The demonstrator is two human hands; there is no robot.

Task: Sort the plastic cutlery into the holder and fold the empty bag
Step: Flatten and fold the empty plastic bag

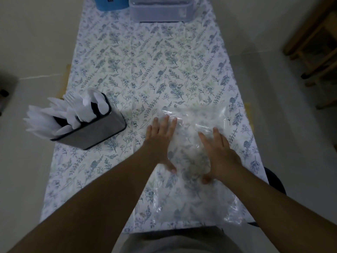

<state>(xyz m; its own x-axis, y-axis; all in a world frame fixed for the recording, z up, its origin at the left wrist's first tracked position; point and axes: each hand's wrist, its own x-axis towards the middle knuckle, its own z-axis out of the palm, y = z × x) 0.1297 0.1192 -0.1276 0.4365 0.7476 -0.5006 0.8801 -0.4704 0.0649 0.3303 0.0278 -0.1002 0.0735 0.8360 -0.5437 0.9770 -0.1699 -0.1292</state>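
Both hands, left hand (160, 141) and right hand (218, 152), fingers spread, flat on seemingly empty clear bag (197, 181); cutlery (60, 114) in holder (94, 132).

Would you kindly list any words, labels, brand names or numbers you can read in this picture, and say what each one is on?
No text can be read here.
Blue container at the far end of the table: a small dark label near its top edge, too small and blurred to read.
Clear lidded box beside it: a faint pale mark on its front right, not readable.
Cutlery holder, plastic bag, tablecloth: no lettering visible.
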